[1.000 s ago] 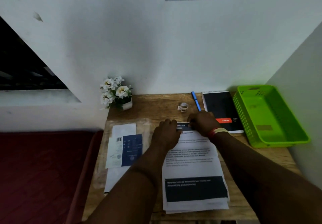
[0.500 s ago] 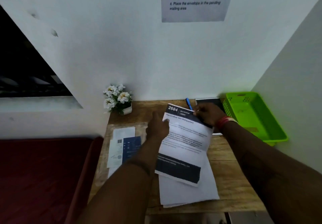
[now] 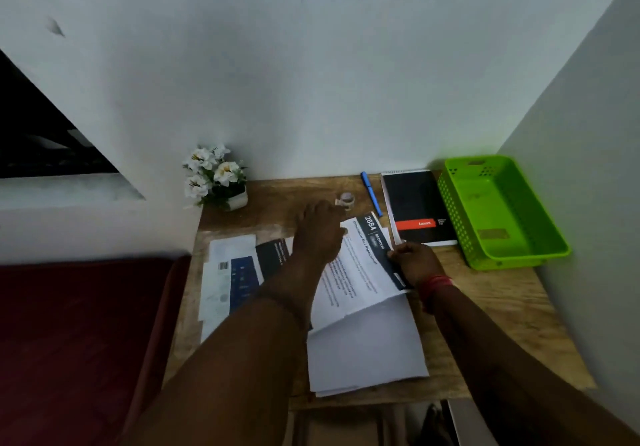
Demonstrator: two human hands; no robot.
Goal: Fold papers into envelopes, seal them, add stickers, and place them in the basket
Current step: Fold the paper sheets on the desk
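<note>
Desk [image 3: 491, 307]: both hands are turning the sheet [image 3: 360, 265], now sideways; right hand [image 3: 414, 262] pinching its 3 o'clock edge, left hand [image 3: 320, 229] fingers together, flat on top; folding is beginning.

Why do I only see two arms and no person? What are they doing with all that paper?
The camera sits on the person's head and looks down, so you see only their arms, as if through their own eyes. There is no machine here, just two bare hands.

The left hand presses on a printed sheet marked 2684, and the right hand, with a red band at the wrist, pinches its edge. The sheet is turned sideways over a stack of white paper.

All of it is on a wooden desk. On the left lie white and dark blue envelopes. At the back stand a small pot of white flowers, a little roll of stickers or tape, a blue pen and a black notebook. On the right sits a green basket.
</note>
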